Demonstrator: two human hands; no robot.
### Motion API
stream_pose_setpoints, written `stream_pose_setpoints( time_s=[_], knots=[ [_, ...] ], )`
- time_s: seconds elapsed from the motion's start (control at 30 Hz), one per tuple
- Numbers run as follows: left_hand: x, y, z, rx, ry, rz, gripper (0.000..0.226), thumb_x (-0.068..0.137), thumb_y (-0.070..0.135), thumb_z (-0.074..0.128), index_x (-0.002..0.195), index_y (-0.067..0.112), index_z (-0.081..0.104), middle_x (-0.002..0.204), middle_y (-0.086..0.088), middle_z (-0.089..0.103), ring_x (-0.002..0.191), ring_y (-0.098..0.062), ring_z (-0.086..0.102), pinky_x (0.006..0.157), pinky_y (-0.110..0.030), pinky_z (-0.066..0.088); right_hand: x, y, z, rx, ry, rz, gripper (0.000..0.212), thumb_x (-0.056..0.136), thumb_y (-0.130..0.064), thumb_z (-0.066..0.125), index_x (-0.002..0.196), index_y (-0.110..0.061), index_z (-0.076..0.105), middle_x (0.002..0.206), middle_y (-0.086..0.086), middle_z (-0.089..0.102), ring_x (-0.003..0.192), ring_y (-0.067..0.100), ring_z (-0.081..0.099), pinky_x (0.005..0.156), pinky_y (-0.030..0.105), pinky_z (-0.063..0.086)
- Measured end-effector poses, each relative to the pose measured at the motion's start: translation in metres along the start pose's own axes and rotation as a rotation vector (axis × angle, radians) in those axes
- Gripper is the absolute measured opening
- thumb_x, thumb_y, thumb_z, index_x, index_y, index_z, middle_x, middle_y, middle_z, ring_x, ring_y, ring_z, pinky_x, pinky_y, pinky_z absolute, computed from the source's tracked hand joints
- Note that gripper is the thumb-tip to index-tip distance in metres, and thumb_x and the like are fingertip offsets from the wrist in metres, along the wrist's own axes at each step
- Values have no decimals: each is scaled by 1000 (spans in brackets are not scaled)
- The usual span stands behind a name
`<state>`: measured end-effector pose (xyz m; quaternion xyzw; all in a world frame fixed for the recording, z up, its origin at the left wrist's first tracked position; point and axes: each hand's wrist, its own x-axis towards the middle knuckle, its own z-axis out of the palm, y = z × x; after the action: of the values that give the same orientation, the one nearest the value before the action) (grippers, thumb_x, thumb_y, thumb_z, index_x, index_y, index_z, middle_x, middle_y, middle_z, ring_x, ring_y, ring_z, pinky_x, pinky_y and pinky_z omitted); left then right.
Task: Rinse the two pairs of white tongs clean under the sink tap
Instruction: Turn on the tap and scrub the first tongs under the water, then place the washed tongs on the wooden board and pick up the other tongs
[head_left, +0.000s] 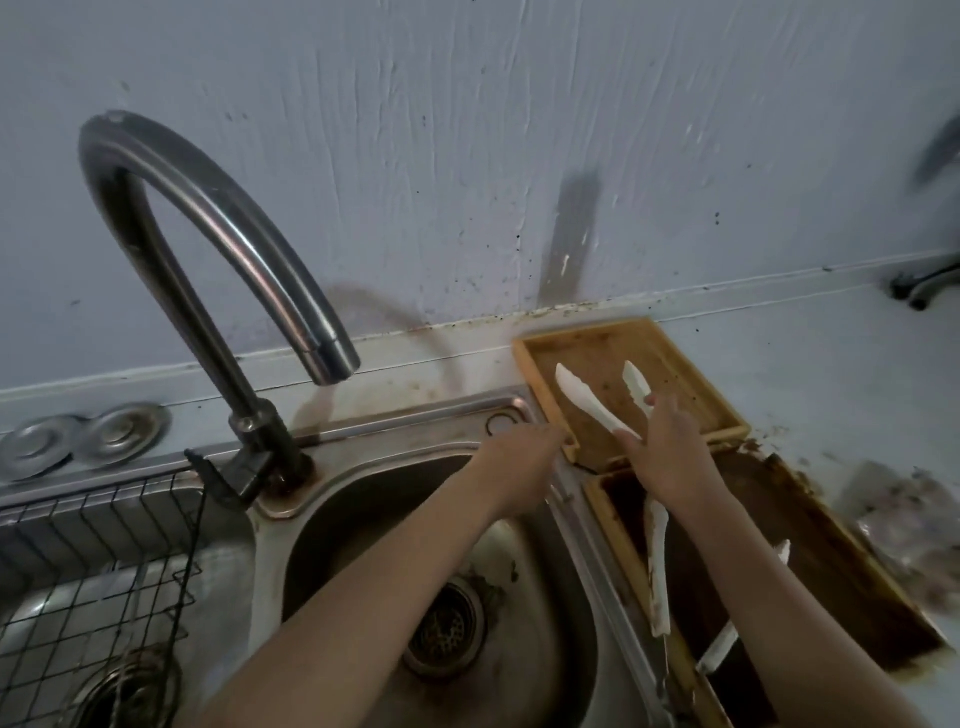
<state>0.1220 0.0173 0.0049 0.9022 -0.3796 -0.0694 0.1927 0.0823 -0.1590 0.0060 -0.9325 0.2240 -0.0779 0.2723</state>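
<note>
**Picking up first tongs, tap not running yet**

Far left: wire rack (98, 587) sits over the left sink basin. Curved tap (218, 234) stands behind the sink, spout over the round basin (363, 499); no water visible coming out. Drain strainer (447, 631) sits at the basin bottom, grimy.

Left hand (519, 462) reaches across the basin rim toward the corner of the far wooden tray (670, 343). Its fingers are blurred against the tray edge; cannot tell if the grip is closed on anything, nothing visibly held.

Right hand (670, 452) is over the near edge of the same tray, grip closed on the hinge end of the first tongs (587, 400); the two white arms splay open, pointing toward the wall, above the tray floor. Second tongs (658, 566) lie in the near wooden tray (841, 561), partly under the right forearm, brown residue on them. Both trays sit on the bench (831, 384) right of the sink, stained brown. Crumpled plastic bag (909, 525) lies far right.

Step judged: pickup of pair one, rinsing not begun. Next move likely calls for carrying the tongs leftward under the spout and opening the tap, probably with the free left hand. Second pair untouched.
</note>
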Motion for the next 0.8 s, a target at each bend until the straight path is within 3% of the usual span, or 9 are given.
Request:
stream_pose_setpoints(
  time_s=[0.13, 0.33, 0.53, 0.6, 0.67, 0.8],
  knots=[
    [15, -1, 22, 103, -108, 98, 65, 86, 12, 56, 145, 19, 29, 153, -5, 32, 139, -26, 30, 114, -46, 27, 13, 7, 11, -8, 41, -18, 48, 89, -23, 60, 129, -8, 39, 119, 20, 53, 84, 22, 52, 67, 29, 43],
    [14, -8, 47, -30, -28, 19, 57, 92, 40, 44, 144, 25, 29, 155, 5, 26, 140, -22, 29, 111, -52, 31, 32, 13, 20, -9, 77, -81, 43, 88, -26, 61, 125, -9, 46, 122, 14, 54, 109, 25, 52, 81, 26, 35],
    [8, -8, 62, -19, 15, -27, 62, 92, 54, 30, 147, 29, 14, 158, 11, 11, 146, -20, 7, 111, -56, -6, 22, 11, 6, 74, 197, -131, 31, 90, -24, 57, 118, -12, 54, 115, 6, 62, 104, 20, 58, 84, 27, 41],
    [7, -4, 66, -55, 8, -41, 64, 93, 55, 27, 148, 29, 10, 159, 12, 6, 147, -19, 4, 111, -57, -4, 1, 16, 2, 3, 221, -135, 30, 90, -27, 56, 116, -13, 54, 108, 3, 61, 92, 15, 59, 76, 22, 44],
    [6, 0, 69, -74, 8, -66, 65, 92, 55, 29, 148, 29, 9, 159, 12, 4, 147, -20, 3, 111, -58, -3, -25, 22, -2, -66, 214, -77, 24, 88, -31, 56, 109, -18, 53, 96, -4, 59, 73, 6, 55, 58, 16, 40],
    [5, 6, 66, -24, -14, -99, 68, 93, 48, 39, 149, 27, 8, 159, 10, 3, 146, -22, 5, 111, -61, -2, -81, 30, -3, -79, 67, 32, 20, 85, -37, 59, 91, -26, 43, 68, -9, 54, 50, 6, 54, 40, 16, 34]
  ],
)
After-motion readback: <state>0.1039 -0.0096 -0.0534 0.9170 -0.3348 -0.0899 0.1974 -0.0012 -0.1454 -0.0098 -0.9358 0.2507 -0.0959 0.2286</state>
